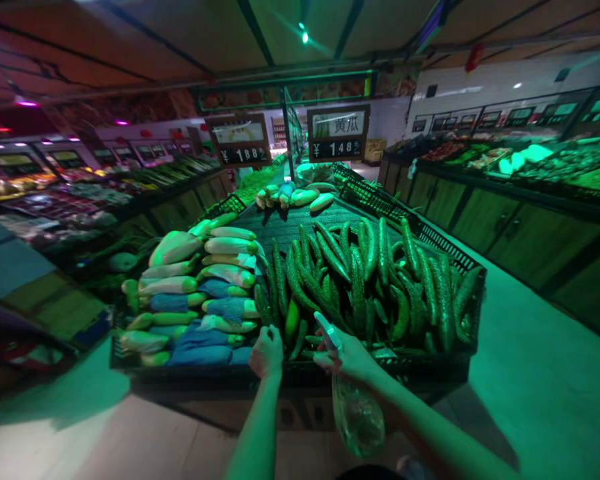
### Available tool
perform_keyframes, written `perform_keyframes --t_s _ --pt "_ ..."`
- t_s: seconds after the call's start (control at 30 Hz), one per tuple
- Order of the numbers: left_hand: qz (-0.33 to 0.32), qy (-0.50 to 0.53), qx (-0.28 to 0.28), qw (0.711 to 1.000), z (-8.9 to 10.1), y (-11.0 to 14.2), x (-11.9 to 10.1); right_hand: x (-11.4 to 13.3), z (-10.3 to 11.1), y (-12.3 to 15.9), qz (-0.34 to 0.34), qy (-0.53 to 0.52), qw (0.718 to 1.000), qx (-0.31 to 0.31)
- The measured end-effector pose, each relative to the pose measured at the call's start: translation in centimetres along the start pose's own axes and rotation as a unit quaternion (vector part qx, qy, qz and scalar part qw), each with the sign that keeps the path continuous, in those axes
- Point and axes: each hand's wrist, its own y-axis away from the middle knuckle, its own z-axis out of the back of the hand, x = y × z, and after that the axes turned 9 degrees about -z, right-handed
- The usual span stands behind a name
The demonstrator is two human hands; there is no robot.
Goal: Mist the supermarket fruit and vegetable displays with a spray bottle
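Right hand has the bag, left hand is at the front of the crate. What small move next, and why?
I'd probably have the left hand pick one cucumber from the front of the pile: it lies just beyond that hand, and the right hand holds a clear plastic bag hanging below it.

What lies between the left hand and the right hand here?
In the head view, dark green cucumbers and their black crate's front rim lie between the left hand and right hand.
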Motion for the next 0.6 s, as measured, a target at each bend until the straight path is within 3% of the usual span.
perform_keyframes --t_s 0.1,0.2,0.3,0.4,0.5,0.6 --pt "-0.003 0.004 0.004 1.000 -0.2 -0.1 0.3 0.2 2.5 0.0 -0.031 -0.078 0.994 -0.072" --pt "-0.008 0.010 0.012 1.000 -0.5 -0.3 0.5 -0.3 7.7 0.9 -0.044 -0.116 0.974 -0.187" --pt "-0.018 0.017 0.020 1.000 -0.8 -0.4 0.7 -1.2 13.5 1.8 -0.040 -0.142 0.934 -0.326" --pt "-0.021 0.019 0.024 0.999 -0.9 -0.3 0.7 -1.6 17.6 1.8 -0.067 -0.182 0.890 -0.412" --pt "-0.014 0.016 0.022 1.000 -0.6 -0.1 0.4 -0.9 18.9 0.6 -0.050 -0.183 0.887 -0.421" --pt "-0.005 0.015 0.023 1.000 -0.2 -0.1 0.1 1.1 17.5 -1.7 -0.042 -0.166 0.911 -0.375"
